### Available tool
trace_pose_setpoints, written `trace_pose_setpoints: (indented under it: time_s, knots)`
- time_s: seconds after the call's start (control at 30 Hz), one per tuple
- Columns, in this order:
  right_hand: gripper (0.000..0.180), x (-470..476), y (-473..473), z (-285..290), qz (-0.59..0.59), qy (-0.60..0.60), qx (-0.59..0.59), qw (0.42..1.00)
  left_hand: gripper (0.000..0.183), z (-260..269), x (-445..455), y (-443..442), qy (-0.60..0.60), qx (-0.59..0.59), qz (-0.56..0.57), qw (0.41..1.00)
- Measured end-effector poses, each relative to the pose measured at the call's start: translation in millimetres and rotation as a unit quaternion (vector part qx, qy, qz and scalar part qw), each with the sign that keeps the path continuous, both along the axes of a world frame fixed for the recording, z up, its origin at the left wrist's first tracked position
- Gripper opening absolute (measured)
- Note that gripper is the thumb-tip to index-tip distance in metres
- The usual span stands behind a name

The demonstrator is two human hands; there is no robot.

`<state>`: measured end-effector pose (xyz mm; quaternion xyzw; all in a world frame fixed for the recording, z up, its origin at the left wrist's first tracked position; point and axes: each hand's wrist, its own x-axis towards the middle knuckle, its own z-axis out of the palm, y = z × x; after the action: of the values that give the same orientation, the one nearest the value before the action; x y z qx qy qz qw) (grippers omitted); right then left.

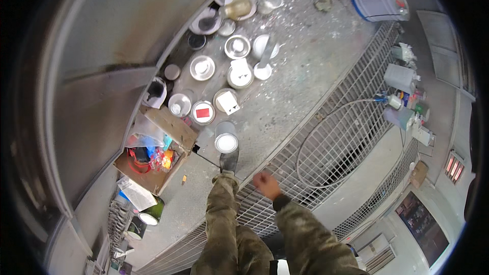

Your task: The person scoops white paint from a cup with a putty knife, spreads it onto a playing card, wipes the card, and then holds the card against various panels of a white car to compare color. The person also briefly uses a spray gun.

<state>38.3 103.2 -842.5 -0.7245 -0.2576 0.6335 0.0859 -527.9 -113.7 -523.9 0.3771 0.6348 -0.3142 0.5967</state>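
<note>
My right hand (266, 185) hangs over the floor grating (324, 137), its fingers curled and a little blurred. I cannot make out anything in it. My left hand is out of view. A metal can with a bright lid (226, 143) stands just beyond the toe of my boot (229, 159). Farther off are a can with a red label (203, 112), another can with a white paper (228, 102) on top, and several more round cans. A flat stirring stick (269, 51) leans across a white-topped container (263, 71).
A cardboard box of rubbish (156, 160) sits at the left by the metal wall (126, 38). An air hose (300, 156) loops over the grating to a spray gun (393, 101). A white bucket (380, 0) lies at the upper right. Green cans (153, 211) are lower left.
</note>
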Motion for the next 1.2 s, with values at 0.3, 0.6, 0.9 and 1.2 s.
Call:
trace_pose_setpoints:
  time_s: [0.3, 0.6, 0.9, 1.2]
  knots:
    - [0.024, 95, -171, 218, -0.371, 0.055, -0.074, 0.924, 0.057, -31, 235, 307, -0.241, 0.051, 0.576, 0.780]
    - [0.038, 159, -242, 194, -0.343, -0.015, -0.098, 0.934, 0.045, -74, 318, 291, -0.185, 0.099, 0.364, 0.907]
    - [0.033, 162, -340, 164, -0.246, -0.066, -0.235, 0.938, 0.036, -271, 163, 338, 0.027, 0.304, 0.179, 0.935]
    - [0.027, 105, -342, 174, -0.244, -0.065, -0.295, 0.921, 0.052, -419, 141, 413, 0.023, 0.350, 0.164, 0.922]
